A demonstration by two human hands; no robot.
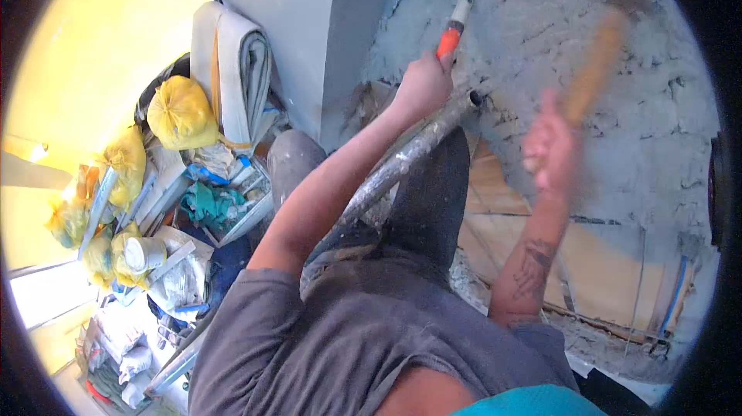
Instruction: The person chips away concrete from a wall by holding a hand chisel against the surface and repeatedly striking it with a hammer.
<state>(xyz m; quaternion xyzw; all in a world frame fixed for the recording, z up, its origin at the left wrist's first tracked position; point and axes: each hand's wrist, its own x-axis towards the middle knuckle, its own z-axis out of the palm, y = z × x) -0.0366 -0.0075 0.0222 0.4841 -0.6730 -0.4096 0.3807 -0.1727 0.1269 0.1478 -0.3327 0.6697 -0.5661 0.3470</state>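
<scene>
My left hand (425, 85) is closed around a chisel-like tool with an orange and black grip (448, 43). Its pale end points up toward the rough grey wall surface (525, 37). In my right hand (552, 149) is the wooden handle of a hammer (595, 68), raised to the right of the other tool. The hammer's dark head is smeared by motion. Below my left hand a splattered metal pipe (410, 155) runs slantwise between my legs.
Yellow tied bags (182, 113), a rolled grey mat (232, 68) and a heap of debris with a teal cloth (212, 203) lie at left. A white bucket (144, 254) sits among them. Tan tiles (502, 176) show at right, beside broken mortar.
</scene>
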